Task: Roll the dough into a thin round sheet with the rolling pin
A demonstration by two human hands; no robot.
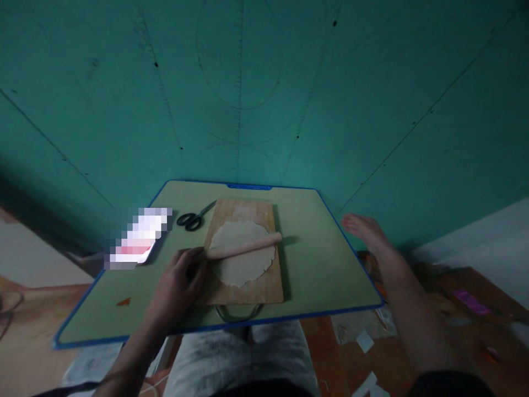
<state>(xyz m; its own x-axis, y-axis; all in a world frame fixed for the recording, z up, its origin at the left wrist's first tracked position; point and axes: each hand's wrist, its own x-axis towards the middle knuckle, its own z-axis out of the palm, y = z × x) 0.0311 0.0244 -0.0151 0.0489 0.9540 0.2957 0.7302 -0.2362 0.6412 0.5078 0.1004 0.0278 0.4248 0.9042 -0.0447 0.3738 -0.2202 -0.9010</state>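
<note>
A flat, roughly round sheet of dough (239, 273) with ragged edges lies on a wooden cutting board (270, 292). Across the dough rests a wooden rolling pin (248, 246), slanting up to the right. My left hand (184, 281) is closed around the pin's left end at the board's left edge. Beyond the table's right edge, my right hand (366, 229) is raised with its fingers stretched out and nothing in it. Dark-handled scissors (192, 220) lie left of the board, their blade tips touching or under its far left corner.
The small table (322, 264) has a blue rim. A phone or tablet-like device (140, 240), blurred out, stands at its left. A small brown scrap (124, 301) lies near the front left. Behind rises a green wall (264, 121) with drawn lines. Papers (365, 341) litter the floor at right.
</note>
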